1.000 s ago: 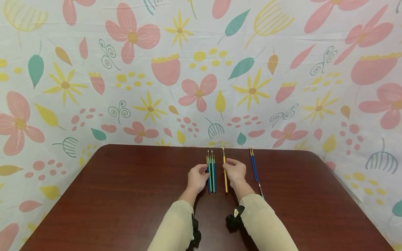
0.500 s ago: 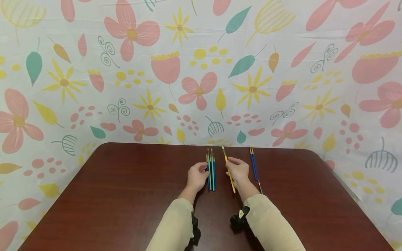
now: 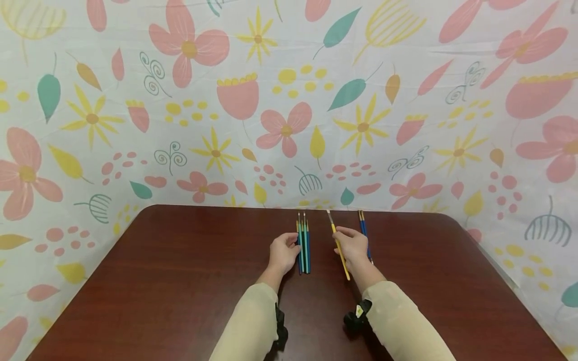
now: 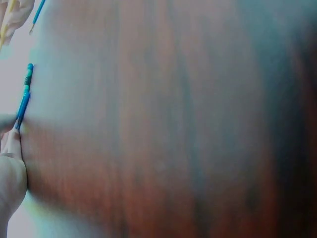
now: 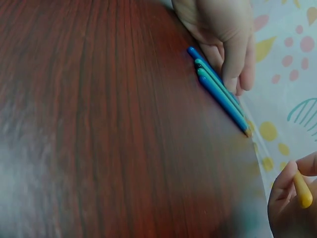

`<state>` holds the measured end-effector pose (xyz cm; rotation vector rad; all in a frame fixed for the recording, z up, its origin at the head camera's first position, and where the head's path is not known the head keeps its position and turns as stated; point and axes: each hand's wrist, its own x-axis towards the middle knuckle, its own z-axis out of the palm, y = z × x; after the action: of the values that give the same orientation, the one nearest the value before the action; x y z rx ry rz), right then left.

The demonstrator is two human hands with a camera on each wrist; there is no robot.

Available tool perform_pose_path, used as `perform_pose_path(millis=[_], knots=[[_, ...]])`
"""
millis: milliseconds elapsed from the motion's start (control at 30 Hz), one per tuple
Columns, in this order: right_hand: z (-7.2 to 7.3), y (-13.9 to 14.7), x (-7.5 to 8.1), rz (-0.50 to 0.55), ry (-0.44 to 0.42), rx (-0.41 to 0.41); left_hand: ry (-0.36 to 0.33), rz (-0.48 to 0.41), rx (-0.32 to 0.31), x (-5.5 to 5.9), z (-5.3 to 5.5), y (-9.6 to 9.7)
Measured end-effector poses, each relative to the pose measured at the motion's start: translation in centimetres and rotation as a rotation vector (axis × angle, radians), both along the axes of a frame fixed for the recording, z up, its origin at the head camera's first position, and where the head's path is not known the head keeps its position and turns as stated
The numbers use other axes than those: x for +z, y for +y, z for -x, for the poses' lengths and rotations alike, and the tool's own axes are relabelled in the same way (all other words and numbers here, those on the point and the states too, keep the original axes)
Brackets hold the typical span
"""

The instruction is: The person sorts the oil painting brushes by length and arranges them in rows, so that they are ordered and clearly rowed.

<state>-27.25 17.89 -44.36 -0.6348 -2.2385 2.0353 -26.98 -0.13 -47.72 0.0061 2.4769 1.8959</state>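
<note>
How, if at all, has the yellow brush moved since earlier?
Yes: the yellow brush moved right relative to the table, away from the brush row.

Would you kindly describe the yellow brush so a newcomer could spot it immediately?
On the brown table, look between the row of blue and green brushes and the blue pair. There the right grip holds the yellow brush, the only one of that colour.

Brush row [image 3: 304, 253] on table [image 3: 180, 271]; single brush [image 3: 342, 263] right of row; brush pair [image 3: 363, 224] farther right; cloth [image 3: 280, 75] behind.
</note>
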Motion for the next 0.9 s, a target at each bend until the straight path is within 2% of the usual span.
perform_pose_path(millis=[367, 533, 733, 900], knots=[[-1.0, 1.6, 0.8, -0.042, 0.015, 0.019, 0.036, 0.001, -0.008, 0.3, -0.6, -0.2], [-1.6, 2.3, 1.0, -0.029, 0.007, 0.026, -0.013, -0.032, -0.006, 0.1, -0.4, -0.1], [-2.2, 3.3, 1.3, -0.013, 0.002, 0.026, -0.02, -0.018, -0.003, -0.1, -0.3, 0.0], [-2.9, 4.5, 1.7, -0.04, 0.006, 0.038, -0.02, -0.022, -0.007, 0.1, -0.3, 0.0]])
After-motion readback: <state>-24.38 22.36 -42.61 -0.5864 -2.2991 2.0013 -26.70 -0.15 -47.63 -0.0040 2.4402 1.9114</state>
